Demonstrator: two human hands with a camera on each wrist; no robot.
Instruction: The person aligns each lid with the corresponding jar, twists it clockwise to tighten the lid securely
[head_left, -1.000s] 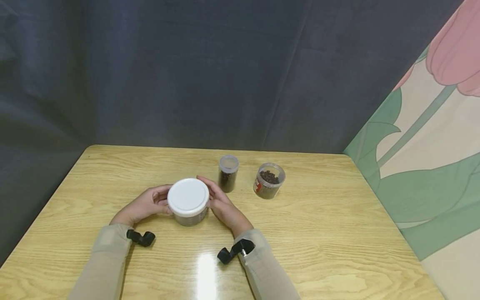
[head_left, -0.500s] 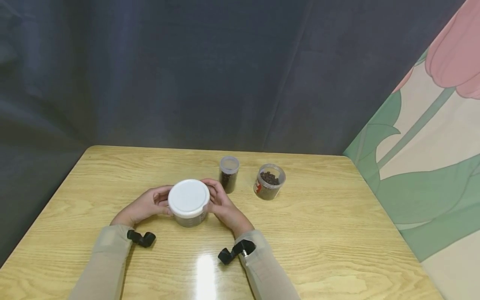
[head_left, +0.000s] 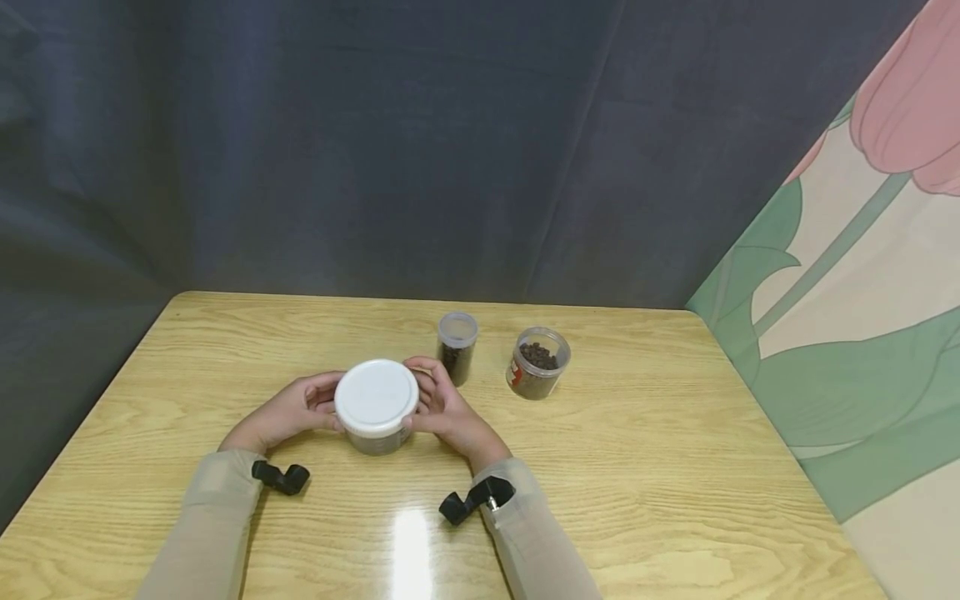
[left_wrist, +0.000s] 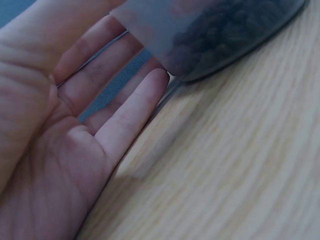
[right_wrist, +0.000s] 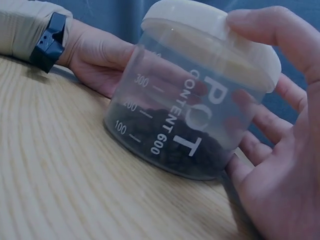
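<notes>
A clear measuring jar (right_wrist: 165, 115) with a white lid (head_left: 377, 396) stands upright on the table between both hands. Printed marks and dark pellets inside it show in the right wrist view. My left hand (head_left: 295, 408) holds the jar's left side, the thumb at the near side and the fingers behind. In the left wrist view the little finger lies near the jar's base. My right hand (head_left: 450, 414) grips the lid's rim from the right, its thumb (right_wrist: 250, 22) on the near edge. Its other fingertips are partly hidden behind the jar.
Behind the right hand stands a narrow clear container (head_left: 457, 342) with dark contents. To its right is a wider, open-topped clear jar (head_left: 536, 383) of brown pieces with a red label. A dark curtain (head_left: 412, 150) hangs behind the wooden table (head_left: 660, 467).
My right thumb has slid toward the lid's near edge, and the right index finger has drawn back and bent more. The left hand and the jar have stayed in place.
</notes>
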